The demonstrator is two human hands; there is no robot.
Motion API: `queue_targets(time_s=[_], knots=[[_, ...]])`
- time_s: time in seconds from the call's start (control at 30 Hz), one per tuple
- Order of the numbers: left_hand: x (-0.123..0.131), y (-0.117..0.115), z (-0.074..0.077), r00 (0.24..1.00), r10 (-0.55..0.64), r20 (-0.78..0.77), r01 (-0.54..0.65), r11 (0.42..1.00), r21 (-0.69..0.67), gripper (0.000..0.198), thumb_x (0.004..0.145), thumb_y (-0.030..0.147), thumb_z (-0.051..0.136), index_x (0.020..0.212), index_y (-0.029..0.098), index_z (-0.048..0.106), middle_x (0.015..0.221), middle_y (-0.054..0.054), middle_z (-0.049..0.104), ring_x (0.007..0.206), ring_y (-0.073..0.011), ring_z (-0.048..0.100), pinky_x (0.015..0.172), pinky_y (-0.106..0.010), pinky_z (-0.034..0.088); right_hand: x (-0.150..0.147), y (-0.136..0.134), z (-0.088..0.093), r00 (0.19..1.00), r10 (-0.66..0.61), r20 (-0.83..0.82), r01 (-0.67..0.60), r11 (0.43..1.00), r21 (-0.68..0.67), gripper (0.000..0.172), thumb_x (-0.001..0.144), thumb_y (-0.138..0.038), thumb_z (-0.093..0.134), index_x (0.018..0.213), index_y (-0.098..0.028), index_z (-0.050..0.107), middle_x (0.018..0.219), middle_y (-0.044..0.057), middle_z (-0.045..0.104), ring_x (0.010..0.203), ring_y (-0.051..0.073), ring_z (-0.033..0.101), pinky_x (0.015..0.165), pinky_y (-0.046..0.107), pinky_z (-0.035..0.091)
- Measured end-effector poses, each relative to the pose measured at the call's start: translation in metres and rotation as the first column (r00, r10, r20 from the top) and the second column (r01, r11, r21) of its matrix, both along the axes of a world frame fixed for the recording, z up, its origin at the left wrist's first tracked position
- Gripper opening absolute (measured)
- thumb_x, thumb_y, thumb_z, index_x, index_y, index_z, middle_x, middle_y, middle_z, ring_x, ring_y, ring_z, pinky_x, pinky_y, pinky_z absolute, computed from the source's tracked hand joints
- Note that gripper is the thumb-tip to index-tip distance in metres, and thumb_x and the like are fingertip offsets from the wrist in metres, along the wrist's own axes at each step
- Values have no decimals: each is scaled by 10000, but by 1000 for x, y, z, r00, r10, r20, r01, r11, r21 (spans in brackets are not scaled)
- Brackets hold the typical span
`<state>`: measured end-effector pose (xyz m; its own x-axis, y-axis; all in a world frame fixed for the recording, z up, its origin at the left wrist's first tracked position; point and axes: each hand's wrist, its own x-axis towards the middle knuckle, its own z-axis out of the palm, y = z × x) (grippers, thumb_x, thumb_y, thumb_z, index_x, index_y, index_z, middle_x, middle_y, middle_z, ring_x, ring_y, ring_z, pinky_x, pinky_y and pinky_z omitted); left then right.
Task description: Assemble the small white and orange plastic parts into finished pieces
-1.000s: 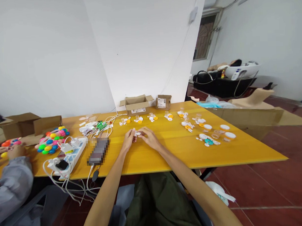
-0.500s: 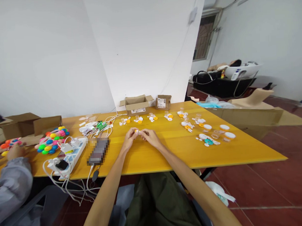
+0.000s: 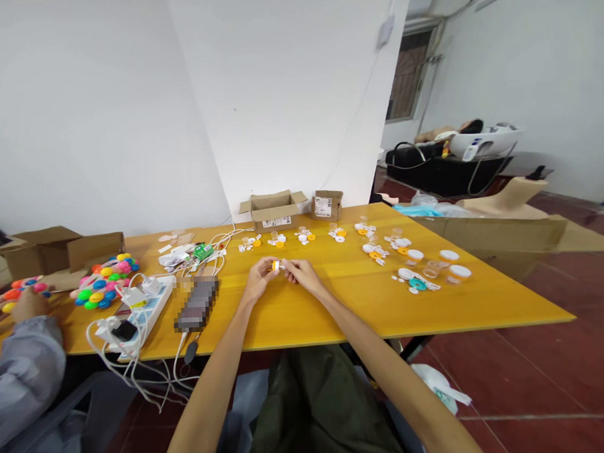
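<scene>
Just above the bench (image 3: 296, 320), near its middle, a small white-and-orange plastic piece (image 3: 276, 265) sits between the wearer's two hands. The left hand (image 3: 257, 280) has a closed grip on it, thumb and fingers pinching it from the left. The right hand (image 3: 304, 276) is nearly closed as well, its fingertips bunched at the piece's right end; whether that grip has actual hold of it, I cannot tell.

Beyond the hands, small clusters of white parts with orange discs (image 3: 311, 237) and little clear cups run in a row that curves down the right side. Nearer on that side lie a teal disc (image 3: 417, 284) with white bits, an open clear cup (image 3: 430, 269) and jars with white lids (image 3: 449, 255). Two cardboard boxes (image 3: 276, 217) stand at the back, against the wall.

To the left, a dark, pixelated phone (image 3: 198, 308) lies beside a white power strip (image 3: 153, 313) crowded with plugs and cables. Farther left are bright plastic balls (image 3: 99, 295), and past them a co-worker's grey sleeve (image 3: 32, 358) rests at the edge.
</scene>
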<state>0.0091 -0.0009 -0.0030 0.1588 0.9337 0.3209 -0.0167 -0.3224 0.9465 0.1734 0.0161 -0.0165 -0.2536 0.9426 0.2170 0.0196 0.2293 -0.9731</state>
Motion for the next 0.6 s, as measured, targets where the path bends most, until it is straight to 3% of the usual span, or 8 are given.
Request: queue_targets(time_s=[0.17,0.33,0.47,0.6], knots=[[-1,1,-2,1000,18,20,-17,999,-35,391,650,345,826,981,187,692,1024,-80,738,964,-219,678,929,-352,498,-2,1,-3,997,-4,-74,5,1000,10,368,722,-523,705,902,-220,599,638,-29,669,525,129,631,477,223,483],[-2,1,-3,1000,18,17,-17,998,-59,387,639,321,830,974,182,696,995,-76,746,947,-220,688,922,-356,506,0,-1,-2,1000,-2,6,1,1000,25,355,772,-561,638,776,-208,609,598,-9,658,484,128,604,453,228,456],[-1,2,-5,999,22,25,-20,997,-68,379,618,296,839,950,178,698,995,-77,746,950,-222,690,918,-355,510,3,-2,1,991,-49,127,42,998,55,491,850,-623,501,613,-203,589,499,5,603,442,130,564,456,243,432],[-1,3,-5,999,30,29,-27,997,-77,375,622,290,838,950,177,695,1005,-79,743,944,-219,689,919,-357,511,2,-3,2,994,-43,99,32,994,105,428,812,-625,549,738,-209,616,573,-8,638,509,142,598,503,251,450]])
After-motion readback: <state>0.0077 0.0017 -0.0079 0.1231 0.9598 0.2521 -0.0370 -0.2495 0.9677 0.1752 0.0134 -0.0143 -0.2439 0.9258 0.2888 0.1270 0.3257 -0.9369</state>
